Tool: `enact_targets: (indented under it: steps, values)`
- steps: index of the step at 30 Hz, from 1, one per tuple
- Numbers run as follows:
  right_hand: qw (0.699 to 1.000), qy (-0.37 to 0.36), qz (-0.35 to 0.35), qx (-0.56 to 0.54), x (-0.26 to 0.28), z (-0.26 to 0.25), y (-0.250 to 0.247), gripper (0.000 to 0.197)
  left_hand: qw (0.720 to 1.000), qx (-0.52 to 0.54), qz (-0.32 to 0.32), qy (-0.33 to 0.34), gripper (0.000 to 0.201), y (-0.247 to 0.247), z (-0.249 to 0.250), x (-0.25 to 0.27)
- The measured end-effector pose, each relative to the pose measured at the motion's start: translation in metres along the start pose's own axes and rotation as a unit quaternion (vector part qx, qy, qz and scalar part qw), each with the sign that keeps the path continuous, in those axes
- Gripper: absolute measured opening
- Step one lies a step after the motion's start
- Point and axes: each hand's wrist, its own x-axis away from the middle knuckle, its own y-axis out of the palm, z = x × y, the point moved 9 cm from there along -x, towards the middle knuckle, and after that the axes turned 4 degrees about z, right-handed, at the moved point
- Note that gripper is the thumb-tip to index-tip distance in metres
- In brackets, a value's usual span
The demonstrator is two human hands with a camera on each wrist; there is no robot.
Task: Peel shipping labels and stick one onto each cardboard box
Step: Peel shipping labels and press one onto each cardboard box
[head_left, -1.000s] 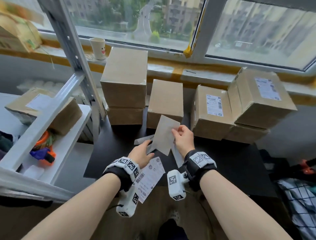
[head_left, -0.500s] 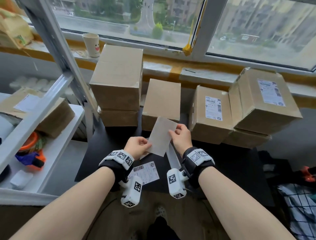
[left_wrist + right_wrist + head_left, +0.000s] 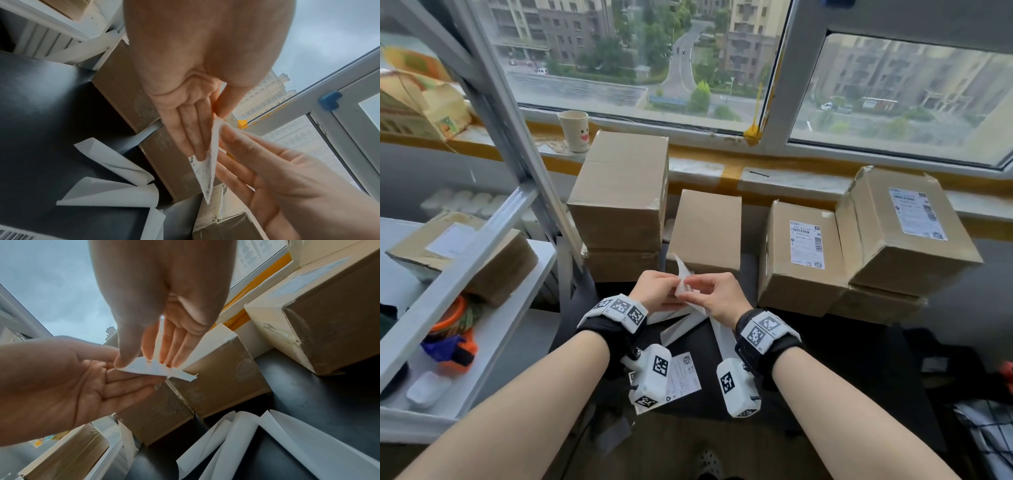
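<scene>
On the white shelf [image 3: 493, 329] at the far left sits one cardboard box [image 3: 465, 260] with a white sheet on top, too washed out to say whether it is a stuck label. Moving onto the black table [image 3: 859, 359], a bare two-box stack [image 3: 619, 205] stands under the window, then a single bare box [image 3: 707, 229] just beside it. Directly in front of that box the two hands meet over one shipping label [image 3: 207, 168]. The left hand [image 3: 654, 291] pinches it between thumb and fingertips, the other fingers lying fairly straight behind the sheet. The right hand [image 3: 717, 298] nips its upper corner, thumb against forefinger, the rest of the fingers loosely extended. I judge the corner is being worked free of its backing (peeling just begun, as far as I can tell).

Below the hands lie several curled backing strips [image 3: 257, 443], at least three, and one more printed label [image 3: 685, 375] flat near the table's front edge. To the right, two labelled boxes: one [image 3: 804, 250] low, one [image 3: 907, 233] perched on a further box [image 3: 876, 303] whose top is hidden.

So by my count: two boxes surely done, three plainly bare, two uncertain. Roughly half remains.
</scene>
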Motion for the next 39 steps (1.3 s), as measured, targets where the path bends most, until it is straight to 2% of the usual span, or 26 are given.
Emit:
enact_targets:
  steps: [7, 12, 15, 18, 21, 25, 31, 39]
  values:
    - [1.000, 0.002, -0.009, -0.028, 0.002, 0.001, -0.004, 0.042, 1.000, -0.004, -0.003, -0.002, 0.026, 0.004, 0.001, -0.001]
    - [1.000, -0.020, -0.004, -0.021, 0.005, -0.008, -0.006, 0.023, 1.000, 0.008, -0.001, -0.010, 0.020, 0.005, 0.000, 0.004]
    - [1.000, -0.025, 0.013, 0.007, 0.004, -0.009, -0.007, 0.012, 0.999, 0.021, -0.026, -0.015, 0.014, 0.008, 0.002, 0.011]
    - [0.999, -0.018, 0.038, 0.033, 0.003, -0.008, -0.009, 0.003, 0.999, -0.009, -0.039, -0.004, 0.029, 0.007, 0.000, 0.014]
    - [0.998, -0.003, 0.048, 0.034, 0.004, -0.006, -0.009, 0.011, 0.999, -0.038, -0.034, 0.005, 0.035, 0.004, -0.002, 0.017]
    - [0.996, 0.019, 0.083, 0.033, 0.009, 0.000, -0.016, 0.006, 0.999, -0.024, -0.025, -0.004, 0.040, -0.003, -0.009, 0.021]
    - [0.990, 0.043, 0.128, 0.049, 0.019, 0.018, -0.027, 0.024, 0.999, -0.039, 0.015, -0.034, 0.040, -0.028, -0.032, 0.027]
    - [0.972, 0.077, 0.196, 0.103, 0.041, 0.037, -0.052, 0.015, 0.996, -0.061, 0.057, -0.045, 0.041, -0.053, -0.061, 0.031]
